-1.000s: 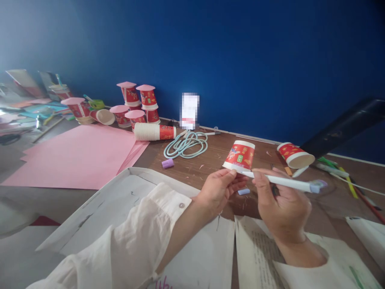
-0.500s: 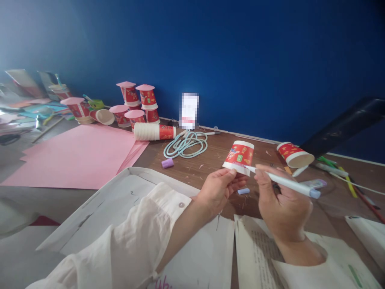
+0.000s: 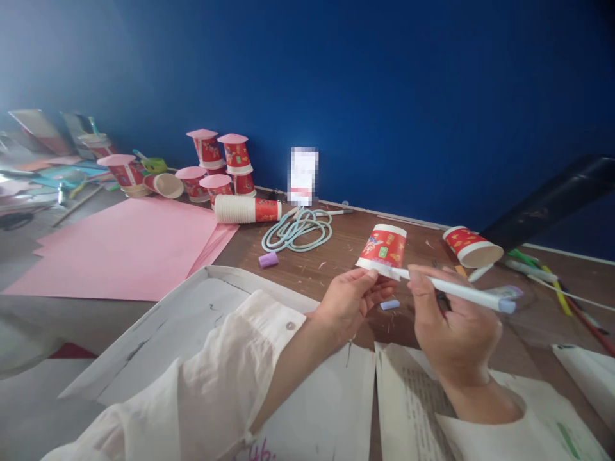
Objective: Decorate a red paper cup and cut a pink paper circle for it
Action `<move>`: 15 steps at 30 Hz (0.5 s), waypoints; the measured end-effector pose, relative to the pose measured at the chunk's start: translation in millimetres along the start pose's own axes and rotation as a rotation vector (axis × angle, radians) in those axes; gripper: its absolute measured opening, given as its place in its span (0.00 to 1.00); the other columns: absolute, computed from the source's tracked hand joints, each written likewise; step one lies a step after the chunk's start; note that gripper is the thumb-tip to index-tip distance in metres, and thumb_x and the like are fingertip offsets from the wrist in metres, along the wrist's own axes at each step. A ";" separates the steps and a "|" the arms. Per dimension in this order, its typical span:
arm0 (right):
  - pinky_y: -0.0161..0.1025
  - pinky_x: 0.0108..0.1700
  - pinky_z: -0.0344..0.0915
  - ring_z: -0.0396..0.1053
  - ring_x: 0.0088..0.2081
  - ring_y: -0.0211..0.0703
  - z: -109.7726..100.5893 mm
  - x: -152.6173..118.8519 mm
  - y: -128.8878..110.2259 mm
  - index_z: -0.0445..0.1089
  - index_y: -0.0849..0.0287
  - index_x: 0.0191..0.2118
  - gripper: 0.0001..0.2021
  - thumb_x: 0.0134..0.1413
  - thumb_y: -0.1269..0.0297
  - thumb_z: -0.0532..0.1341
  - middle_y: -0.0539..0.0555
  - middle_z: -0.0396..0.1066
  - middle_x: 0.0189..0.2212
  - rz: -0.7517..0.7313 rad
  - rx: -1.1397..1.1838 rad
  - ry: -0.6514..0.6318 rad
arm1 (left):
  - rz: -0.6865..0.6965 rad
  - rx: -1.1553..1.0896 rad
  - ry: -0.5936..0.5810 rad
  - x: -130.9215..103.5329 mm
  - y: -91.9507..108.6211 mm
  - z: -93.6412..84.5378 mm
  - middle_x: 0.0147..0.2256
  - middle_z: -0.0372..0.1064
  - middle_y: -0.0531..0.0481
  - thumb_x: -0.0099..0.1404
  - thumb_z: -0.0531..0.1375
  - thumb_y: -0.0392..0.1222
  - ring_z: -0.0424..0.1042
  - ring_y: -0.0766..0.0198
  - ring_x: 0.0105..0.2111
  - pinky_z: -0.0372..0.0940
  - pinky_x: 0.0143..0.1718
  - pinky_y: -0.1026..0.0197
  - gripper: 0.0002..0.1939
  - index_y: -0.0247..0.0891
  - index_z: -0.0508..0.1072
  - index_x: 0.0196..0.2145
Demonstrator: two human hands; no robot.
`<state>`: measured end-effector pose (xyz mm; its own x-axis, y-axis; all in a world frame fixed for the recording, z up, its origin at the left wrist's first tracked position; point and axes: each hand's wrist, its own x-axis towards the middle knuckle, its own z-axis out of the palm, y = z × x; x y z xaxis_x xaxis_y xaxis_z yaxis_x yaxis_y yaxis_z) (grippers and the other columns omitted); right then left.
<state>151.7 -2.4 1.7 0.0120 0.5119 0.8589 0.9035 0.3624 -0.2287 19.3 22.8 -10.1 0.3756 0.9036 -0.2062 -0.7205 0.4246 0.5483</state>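
Observation:
Upside down, a red and white paper cup (image 3: 384, 246) is pinched at its white lower band by my left hand (image 3: 350, 301), thumb in front and fingers below. My right hand (image 3: 454, 326) grips a white marker (image 3: 461, 291) with a light blue end. Its tip meets the white band near the cup's right side, where purplish marks show to the left of the tip. A light blue marker cap (image 3: 389, 305) lies on the table just below the cup. A purple cap (image 3: 268, 259) rests farther left.
A coiled pale blue cable (image 3: 298, 230) and a nested stack of paper cups (image 3: 247, 209) lie behind. Several cups with pink paper discs (image 3: 232, 139) stand at the wall. Pink sheets (image 3: 125, 250) spread left. Another red cup (image 3: 471, 246) lies tipped at right, near a dark tube (image 3: 552, 198).
The marker tip has shifted slightly right along the cup's white band, and my right hand moved with it. My left hand and the cup stay nearly still.

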 end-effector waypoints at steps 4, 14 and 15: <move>0.46 0.52 0.69 0.78 0.37 0.46 0.2 0.3 -0.3 0.77 0.58 0.38 0.07 0.62 0.65 0.61 0.54 0.80 0.33 -0.001 -0.001 0.010 | 0.003 -0.002 -0.003 -0.4 0.9 0.7 0.35 0.76 0.41 0.65 0.60 0.34 0.75 0.64 0.37 0.67 0.51 0.58 0.07 0.29 0.78 0.33; 0.48 0.51 0.70 0.77 0.39 0.48 -1.8 -1.5 -0.6 0.77 0.59 0.40 0.09 0.63 0.63 0.60 0.55 0.80 0.32 0.057 0.036 0.033 | -0.023 -0.057 0.028 -0.2 2.9 1.0 0.34 0.76 0.40 0.66 0.57 0.32 0.76 0.64 0.36 0.68 0.49 0.60 0.09 0.27 0.77 0.34; 0.48 0.50 0.70 0.77 0.39 0.48 -2.0 -1.9 -0.2 0.77 0.59 0.40 0.09 0.63 0.63 0.60 0.56 0.79 0.32 0.087 0.045 0.053 | -0.033 -0.070 0.041 0.0 3.7 1.1 0.34 0.76 0.40 0.67 0.56 0.32 0.76 0.64 0.35 0.69 0.48 0.60 0.10 0.27 0.77 0.33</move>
<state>152.3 -5.1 1.1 0.1135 0.5015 0.8577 0.8778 0.3538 -0.3230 17.2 24.2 -7.2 0.3765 0.8902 -0.2565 -0.7480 0.4555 0.4828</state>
